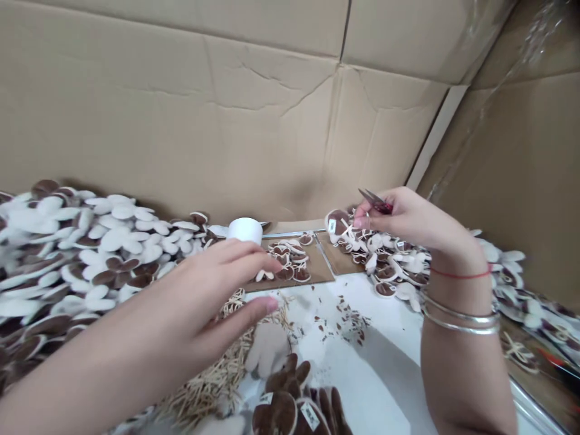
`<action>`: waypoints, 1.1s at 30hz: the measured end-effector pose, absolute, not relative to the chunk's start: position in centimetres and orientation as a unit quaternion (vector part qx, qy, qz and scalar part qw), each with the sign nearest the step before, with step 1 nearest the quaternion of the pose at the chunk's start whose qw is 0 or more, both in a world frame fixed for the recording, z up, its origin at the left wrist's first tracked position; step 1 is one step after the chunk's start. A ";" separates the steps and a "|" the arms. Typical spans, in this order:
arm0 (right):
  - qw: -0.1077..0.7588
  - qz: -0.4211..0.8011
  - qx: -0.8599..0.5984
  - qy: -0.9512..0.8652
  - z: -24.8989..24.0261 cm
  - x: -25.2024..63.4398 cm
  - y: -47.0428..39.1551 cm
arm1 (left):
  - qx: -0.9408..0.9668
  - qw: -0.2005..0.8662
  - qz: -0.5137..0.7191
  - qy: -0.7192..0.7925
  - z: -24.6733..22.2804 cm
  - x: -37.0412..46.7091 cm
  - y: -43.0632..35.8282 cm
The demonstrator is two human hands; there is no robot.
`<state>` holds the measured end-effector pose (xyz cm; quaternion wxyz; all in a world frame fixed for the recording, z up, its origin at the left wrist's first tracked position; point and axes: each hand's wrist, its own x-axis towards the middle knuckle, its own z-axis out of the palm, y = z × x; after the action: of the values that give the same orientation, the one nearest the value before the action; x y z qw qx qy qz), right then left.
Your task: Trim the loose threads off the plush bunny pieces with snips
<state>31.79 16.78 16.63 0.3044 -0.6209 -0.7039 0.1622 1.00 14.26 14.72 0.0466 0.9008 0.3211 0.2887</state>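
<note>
Right hand (399,219), raised, grip clamped on scissors (376,201); left hand (212,290) hovers, fingers apart.

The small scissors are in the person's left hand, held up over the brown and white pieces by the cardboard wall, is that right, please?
Not quite. The head view shows the small scissors in the right hand, not the left. The left hand holds no scissors. The rest stands: they are held over the brown and white pieces by the cardboard wall.
</note>
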 end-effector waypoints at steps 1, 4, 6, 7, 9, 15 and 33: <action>0.310 0.177 -0.572 -0.739 16.8 30.6 16.1 | 0.899 0.047 0.284 0.330 15.1 1.1 14.4; 0.295 0.206 -0.484 -0.798 17.1 27.5 14.5 | 0.878 0.083 0.307 0.357 15.7 1.7 14.5; 0.268 0.221 -0.414 -0.841 17.0 25.8 13.9 | 0.871 0.141 0.316 0.349 15.6 2.1 14.6; 0.265 0.207 -0.392 -0.856 16.9 25.1 13.6 | 0.870 0.181 0.314 0.334 15.4 2.2 14.6; 0.263 0.169 -0.365 -0.877 16.8 24.1 13.4 | 0.864 0.282 0.291 0.300 15.2 2.3 14.9; 0.455 0.221 -0.404 -0.762 15.8 22.8 13.9 | 0.766 0.426 0.351 0.330 15.5 2.4 15.2; 0.430 0.436 -0.356 -0.705 15.3 21.3 14.1 | 0.823 -0.152 0.422 0.348 16.2 2.3 13.8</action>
<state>21.34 14.06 15.28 0.4303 -0.3563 -0.7053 0.4365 2.27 13.78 16.17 -0.1516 0.8233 0.3475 0.4225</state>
